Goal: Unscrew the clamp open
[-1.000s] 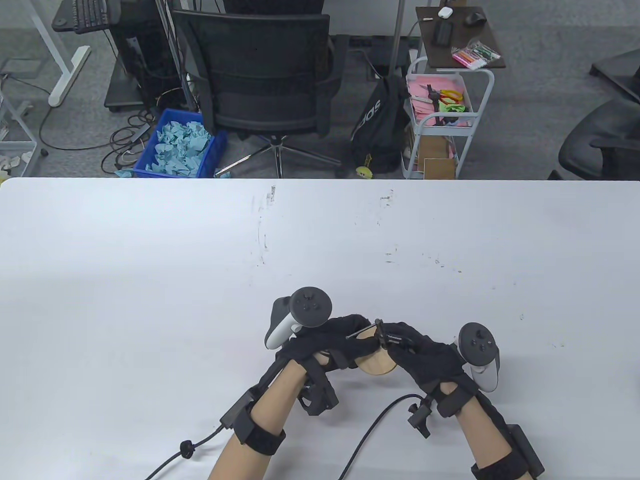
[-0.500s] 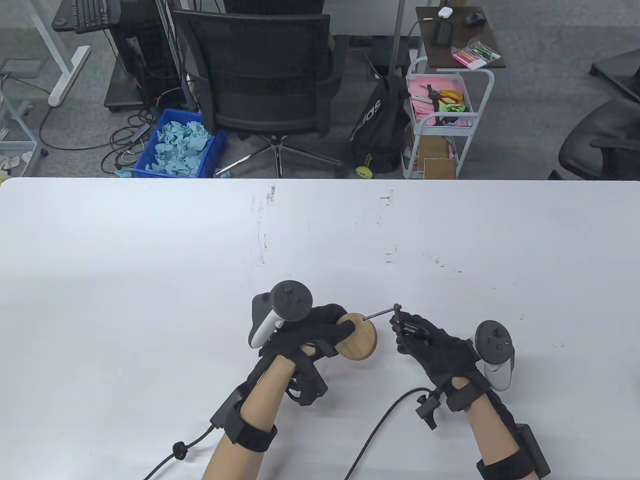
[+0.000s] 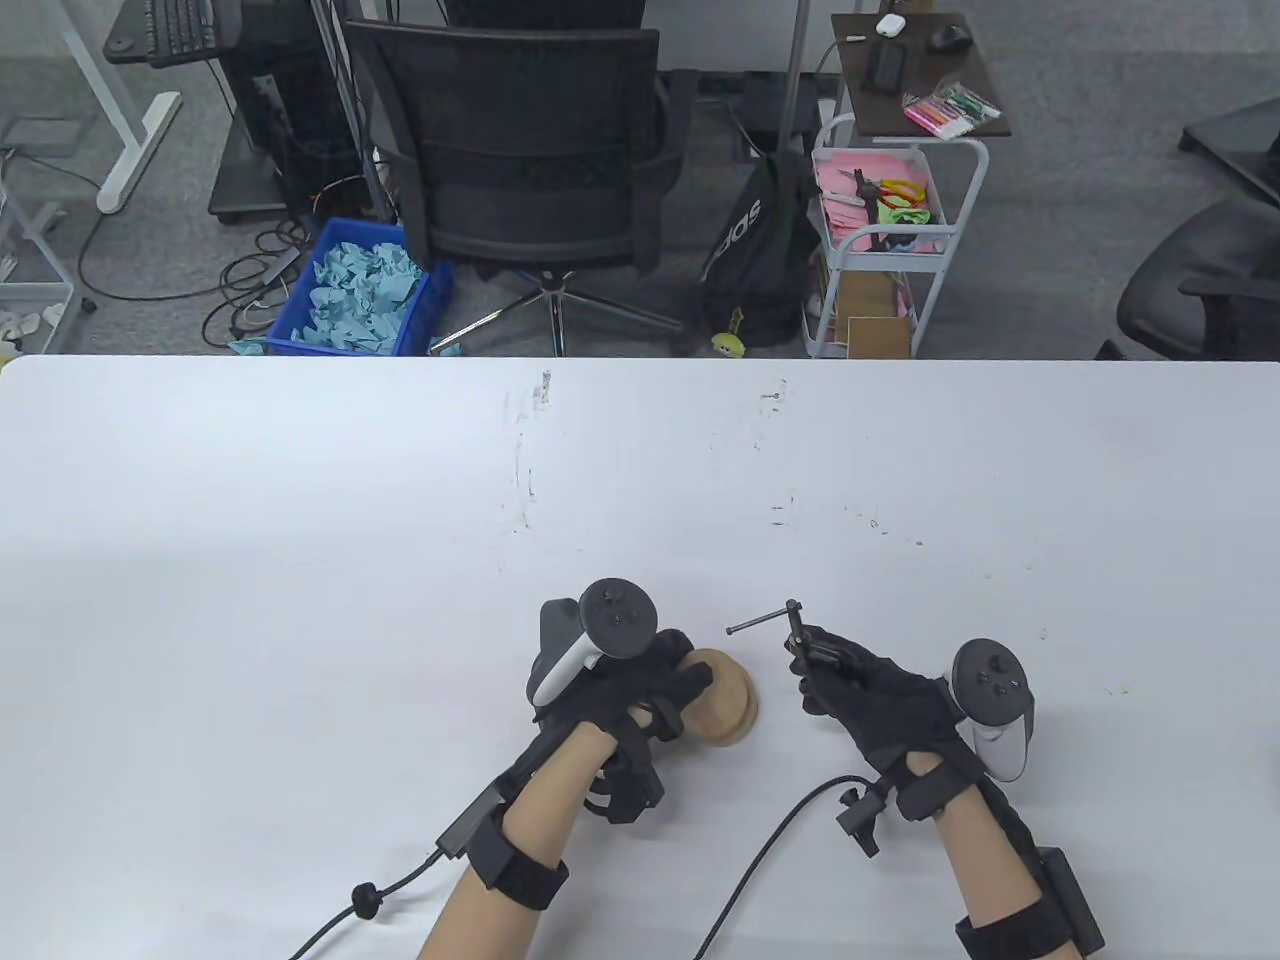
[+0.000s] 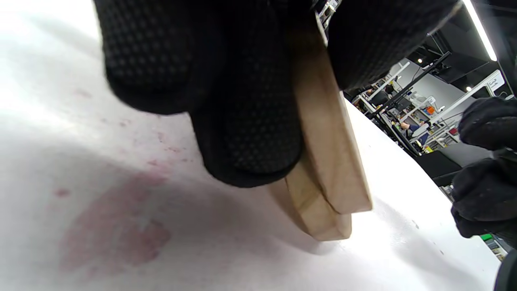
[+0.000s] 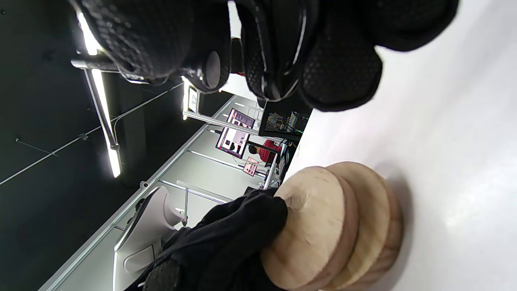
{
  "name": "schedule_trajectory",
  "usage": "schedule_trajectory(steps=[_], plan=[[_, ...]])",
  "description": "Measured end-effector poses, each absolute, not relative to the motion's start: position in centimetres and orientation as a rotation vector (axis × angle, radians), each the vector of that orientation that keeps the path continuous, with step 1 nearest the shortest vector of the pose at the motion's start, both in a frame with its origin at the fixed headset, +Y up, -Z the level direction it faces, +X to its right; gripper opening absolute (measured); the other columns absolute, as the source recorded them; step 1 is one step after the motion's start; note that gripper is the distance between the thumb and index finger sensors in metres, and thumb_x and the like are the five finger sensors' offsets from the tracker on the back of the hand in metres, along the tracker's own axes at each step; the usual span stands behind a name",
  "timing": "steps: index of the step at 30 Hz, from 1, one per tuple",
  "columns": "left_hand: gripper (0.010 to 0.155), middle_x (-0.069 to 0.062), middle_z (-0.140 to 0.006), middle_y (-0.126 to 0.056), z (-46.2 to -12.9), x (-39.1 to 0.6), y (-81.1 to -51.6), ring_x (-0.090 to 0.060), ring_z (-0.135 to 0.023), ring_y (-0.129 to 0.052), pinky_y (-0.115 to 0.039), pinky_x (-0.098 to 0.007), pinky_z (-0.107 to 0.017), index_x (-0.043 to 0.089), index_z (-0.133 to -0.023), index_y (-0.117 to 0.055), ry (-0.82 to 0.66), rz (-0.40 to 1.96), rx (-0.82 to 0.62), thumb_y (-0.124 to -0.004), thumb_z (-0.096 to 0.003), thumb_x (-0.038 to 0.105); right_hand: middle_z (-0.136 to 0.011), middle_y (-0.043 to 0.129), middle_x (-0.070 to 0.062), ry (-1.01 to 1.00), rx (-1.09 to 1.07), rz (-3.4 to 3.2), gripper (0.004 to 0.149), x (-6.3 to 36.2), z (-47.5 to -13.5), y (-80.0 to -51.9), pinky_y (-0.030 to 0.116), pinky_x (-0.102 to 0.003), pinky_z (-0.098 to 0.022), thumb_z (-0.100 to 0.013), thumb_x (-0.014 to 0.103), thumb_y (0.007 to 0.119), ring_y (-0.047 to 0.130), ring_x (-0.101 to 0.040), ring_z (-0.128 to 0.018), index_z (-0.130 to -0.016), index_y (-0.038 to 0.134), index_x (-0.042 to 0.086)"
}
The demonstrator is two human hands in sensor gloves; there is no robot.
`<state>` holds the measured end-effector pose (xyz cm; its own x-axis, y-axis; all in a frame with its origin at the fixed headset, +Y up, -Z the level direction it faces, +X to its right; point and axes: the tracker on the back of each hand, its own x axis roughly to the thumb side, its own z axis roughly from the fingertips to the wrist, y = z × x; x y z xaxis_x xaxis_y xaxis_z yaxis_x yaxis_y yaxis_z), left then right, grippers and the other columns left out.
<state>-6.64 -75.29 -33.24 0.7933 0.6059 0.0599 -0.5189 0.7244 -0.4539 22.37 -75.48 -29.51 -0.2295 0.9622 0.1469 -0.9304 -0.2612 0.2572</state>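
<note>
A small black clamp (image 3: 806, 648) with a thin screw rod (image 3: 762, 624) pointing left is gripped in my right hand (image 3: 858, 690), just above the table; it is free of the wood. In the right wrist view its dark metal frame (image 5: 279, 48) sits between my fingers (image 5: 339, 64). My left hand (image 3: 640, 690) holds a stack of round wooden discs (image 3: 730, 702) against the table, a short gap left of the clamp. The discs show fanned apart in the left wrist view (image 4: 329, 161) and the right wrist view (image 5: 343, 226).
The white table (image 3: 300, 560) carries faint scuff marks and a reddish stain (image 4: 117, 226) near my left hand. A glove cable (image 3: 760, 850) trails between my forearms. An office chair (image 3: 520, 150) and a cart (image 3: 880, 240) stand beyond the far edge.
The hands were together with the clamp at the discs. They have drawn apart: my right hand took the clamp off to the right, and my left hand lowered the discs onto the table.
</note>
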Motion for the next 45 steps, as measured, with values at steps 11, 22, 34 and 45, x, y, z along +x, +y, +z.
schedule_trajectory(steps=[11, 22, 34, 45], plan=[[0.055, -0.012, -0.086, -0.089, -33.2, -6.9, -74.9, -0.009, -0.031, -0.114, -0.095, -0.025, -0.029, 0.022, -0.095, -0.078, -0.191, 0.578, -0.367, -0.082, -0.0482, 0.050, -0.087, 0.076, -0.009, 0.148, 0.308, 1.809, 0.050, 22.4, -29.5, -75.6, 0.070, -0.053, -0.046, -0.043, 0.043, 0.081, 0.094, -0.022, -0.055, -0.092, 0.077, 0.032], [0.054, -0.010, -0.087, -0.089, -34.2, -12.1, -72.9, -0.018, -0.042, -0.112, -0.092, -0.032, -0.038, 0.021, -0.094, -0.076, -0.101, 0.669, -0.319, -0.086, -0.0469, 0.046, -0.085, 0.077, -0.009, 0.158, 0.290, 1.789, 0.050, 22.7, -29.6, -75.6, 0.070, -0.053, -0.045, -0.043, 0.043, 0.081, 0.095, -0.022, -0.053, -0.092, 0.077, 0.030], [0.058, -0.011, -0.089, -0.088, -34.6, -14.6, -75.2, -0.021, -0.056, -0.109, -0.088, -0.037, -0.048, 0.021, -0.095, -0.073, 0.015, 0.632, -0.326, -0.091, -0.0444, 0.041, -0.085, 0.078, -0.009, 0.154, 0.305, 1.817, 0.051, 22.6, -29.7, -75.6, 0.071, -0.053, -0.045, -0.043, 0.043, 0.081, 0.095, -0.021, -0.052, -0.092, 0.077, 0.030], [0.077, -0.011, -0.107, -0.069, -34.3, -12.1, -75.6, -0.033, -0.078, -0.089, -0.069, -0.051, -0.067, 0.020, -0.108, -0.054, 0.005, 0.326, -0.259, -0.089, -0.0446, 0.045, -0.085, 0.077, -0.009, 0.157, 0.300, 1.816, 0.052, 22.7, -29.7, -75.7, 0.071, -0.053, -0.045, -0.043, 0.043, 0.081, 0.095, -0.021, -0.053, -0.093, 0.076, 0.029]])
